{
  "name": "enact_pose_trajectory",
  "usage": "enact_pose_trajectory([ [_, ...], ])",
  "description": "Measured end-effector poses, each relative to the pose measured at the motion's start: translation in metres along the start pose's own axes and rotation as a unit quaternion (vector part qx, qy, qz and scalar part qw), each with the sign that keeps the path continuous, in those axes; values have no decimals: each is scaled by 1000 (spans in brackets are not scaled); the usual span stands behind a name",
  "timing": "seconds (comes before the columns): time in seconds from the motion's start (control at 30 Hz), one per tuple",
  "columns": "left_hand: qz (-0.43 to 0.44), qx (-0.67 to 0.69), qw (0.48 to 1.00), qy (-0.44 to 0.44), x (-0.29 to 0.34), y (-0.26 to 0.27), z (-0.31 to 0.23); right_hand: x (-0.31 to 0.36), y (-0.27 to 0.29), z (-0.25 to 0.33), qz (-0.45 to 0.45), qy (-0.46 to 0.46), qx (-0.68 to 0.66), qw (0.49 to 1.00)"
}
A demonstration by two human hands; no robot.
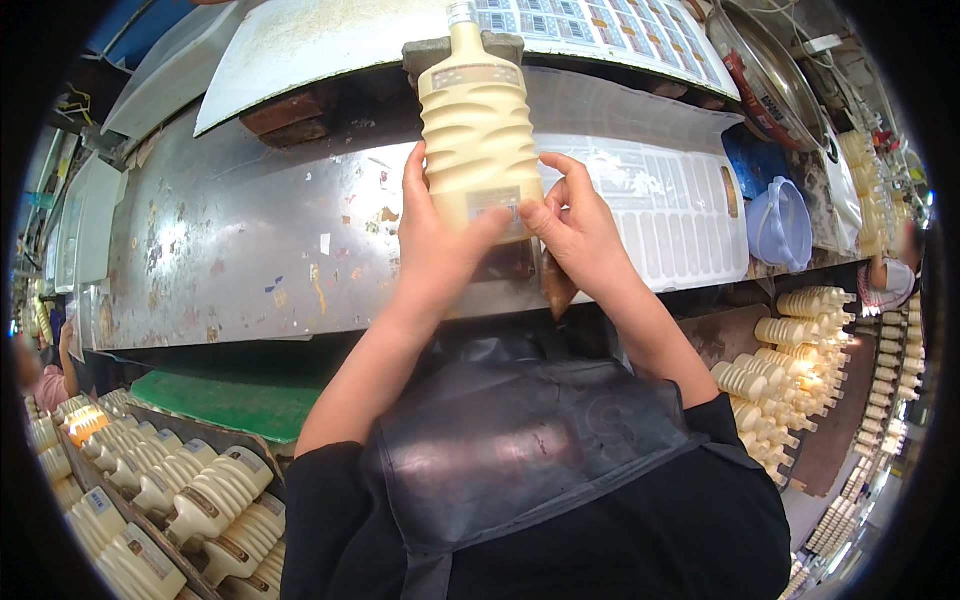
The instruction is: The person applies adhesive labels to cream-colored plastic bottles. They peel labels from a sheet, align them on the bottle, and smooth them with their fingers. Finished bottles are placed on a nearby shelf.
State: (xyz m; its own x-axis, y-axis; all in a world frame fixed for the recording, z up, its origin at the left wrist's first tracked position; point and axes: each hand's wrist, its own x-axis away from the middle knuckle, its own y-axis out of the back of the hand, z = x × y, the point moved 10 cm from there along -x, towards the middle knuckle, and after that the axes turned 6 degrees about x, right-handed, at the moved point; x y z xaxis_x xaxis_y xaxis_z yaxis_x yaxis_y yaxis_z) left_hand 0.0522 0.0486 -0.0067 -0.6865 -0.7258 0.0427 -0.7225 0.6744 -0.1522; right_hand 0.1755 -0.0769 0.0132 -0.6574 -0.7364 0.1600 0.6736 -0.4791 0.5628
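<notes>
Left hand first, and we have it clamped on the cream bottle: fingers up along its left edge, thumb swung inward across the front near the base, its tip smeared by blur. Over on the other side, our right hand sets its thumb tip at the lower right corner of the small pale label. Its index finger arches out, bent at the knuckle, pointing back at the bottle's right edge, the others half curled beneath; whether they grip behind, we cannot tell.

Look at the arms: our left forearm slants up and inward from the lower edge, our right forearm mirrors it, elbows wide, both wrists drawn close together over the dark apron.

And the bottle? Right between our hands, wavy ridges facing us, base toward us, neck pointing away, a grey block just behind its shoulder. Beneath runs our scuffed metal bench; to the right lies a translucent ribbed sheet, a lavender bucket past it. Bottles crowd our lower left, more stack up at right.
</notes>
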Motion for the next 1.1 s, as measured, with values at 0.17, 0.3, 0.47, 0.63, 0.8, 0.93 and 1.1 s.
enact_pose_trajectory([
  [0.17,33,-70,997,-9,-4,-1,-2,-1,-1,-1,-11,11,36,999],
  [0.3,77,-27,997,14,-1,-4,0,-3,0,1,-3,23,39,999],
  [0.47,103,-43,994,-16,0,0,-5,-3,-1,1,7,7,8,1000],
  [0.63,43,-89,993,-72,-2,6,2,-5,-8,7,13,22,68,997],
  [0.8,60,-156,981,-104,-1,6,0,-7,-10,1,38,12,89,995],
  [0.93,39,-174,976,-123,3,5,-5,-5,-11,1,62,14,62,996],
  [1.1,31,-141,986,-87,1,6,3,-7,-6,7,74,7,83,994],
])
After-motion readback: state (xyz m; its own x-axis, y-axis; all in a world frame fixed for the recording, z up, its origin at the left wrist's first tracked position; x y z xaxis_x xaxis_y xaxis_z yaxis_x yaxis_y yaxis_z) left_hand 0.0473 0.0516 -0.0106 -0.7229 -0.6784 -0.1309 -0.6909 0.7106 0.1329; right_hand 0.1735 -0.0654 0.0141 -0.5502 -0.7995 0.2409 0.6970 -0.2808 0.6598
